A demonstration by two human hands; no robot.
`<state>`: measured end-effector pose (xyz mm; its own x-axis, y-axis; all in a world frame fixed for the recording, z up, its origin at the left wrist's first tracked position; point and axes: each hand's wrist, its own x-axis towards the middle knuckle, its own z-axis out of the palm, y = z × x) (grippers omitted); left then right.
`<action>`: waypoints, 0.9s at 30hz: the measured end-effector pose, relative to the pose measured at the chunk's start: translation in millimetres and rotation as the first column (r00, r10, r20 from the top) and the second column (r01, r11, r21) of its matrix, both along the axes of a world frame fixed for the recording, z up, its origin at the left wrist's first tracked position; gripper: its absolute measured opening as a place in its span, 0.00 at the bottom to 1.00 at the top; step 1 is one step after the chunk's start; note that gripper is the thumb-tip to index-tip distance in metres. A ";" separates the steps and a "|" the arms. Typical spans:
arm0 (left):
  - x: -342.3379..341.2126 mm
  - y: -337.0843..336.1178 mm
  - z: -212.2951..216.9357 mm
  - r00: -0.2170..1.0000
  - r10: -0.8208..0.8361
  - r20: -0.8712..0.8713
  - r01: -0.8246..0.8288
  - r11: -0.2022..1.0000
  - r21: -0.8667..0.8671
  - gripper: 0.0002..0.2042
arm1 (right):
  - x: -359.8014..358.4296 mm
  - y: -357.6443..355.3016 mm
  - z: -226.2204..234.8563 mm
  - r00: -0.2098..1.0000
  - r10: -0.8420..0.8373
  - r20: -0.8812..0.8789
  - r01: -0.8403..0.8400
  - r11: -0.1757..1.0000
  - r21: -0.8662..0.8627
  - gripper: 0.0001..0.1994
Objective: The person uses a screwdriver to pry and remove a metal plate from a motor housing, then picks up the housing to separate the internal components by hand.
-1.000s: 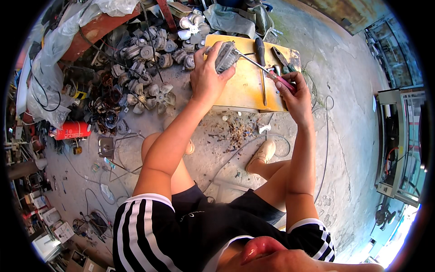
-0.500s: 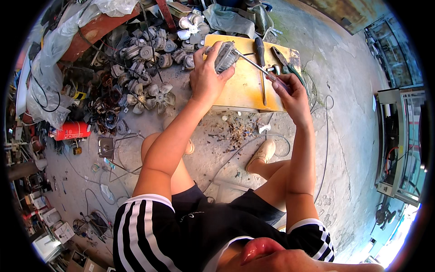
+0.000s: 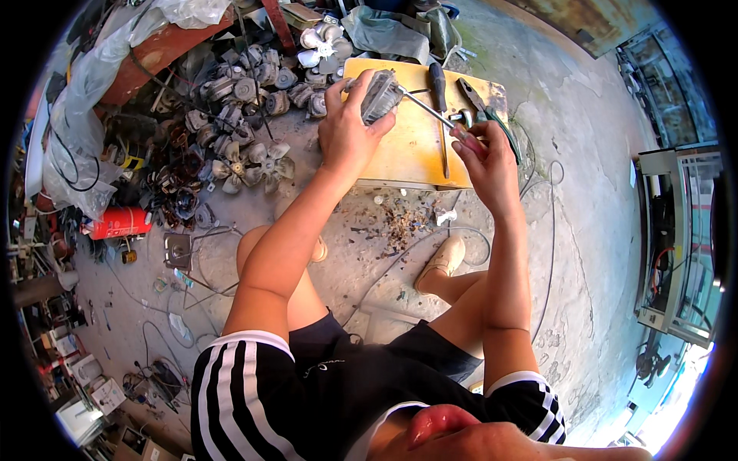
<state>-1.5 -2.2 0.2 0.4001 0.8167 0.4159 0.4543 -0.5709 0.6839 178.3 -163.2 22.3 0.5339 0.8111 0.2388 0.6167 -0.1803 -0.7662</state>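
Note:
My left hand (image 3: 347,131) is wrapped round a small grey fan motor (image 3: 380,98), tilted above the far left part of a yellow work board (image 3: 396,157). In my right hand (image 3: 492,170) is a screwdriver (image 3: 427,108) with a reddish see-through handle, gripped by the fingertips. Its metal shaft slants up to the left, and the tip meets the right side of the motor; the exact contact point is too small to make out. Behind the shaft, a black-handled screwdriver (image 3: 438,86) lies on the board. Pliers (image 3: 477,98) with dark green handles lie close beyond my right hand.
Left of the board is a heap of grey motors (image 3: 246,88) with loose metal fan blades (image 3: 269,165). A red cylinder (image 3: 123,222) lies farther left. Debris (image 3: 403,223) and a thin cable (image 3: 553,230) are on the concrete floor. A glass-fronted cabinet (image 3: 676,246) stands at right.
My right hand has shifted slightly up and left, its fingers drawn round the screwdriver handle differently. The motor stays in my left hand, almost unmoved.

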 end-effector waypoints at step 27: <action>15.2 -17.3 -0.4 0.997 0.008 -0.075 0.018 0.942 0.334 0.34 | -50.5 65.4 -3.9 0.986 -0.152 -0.072 0.165 0.950 0.264 0.08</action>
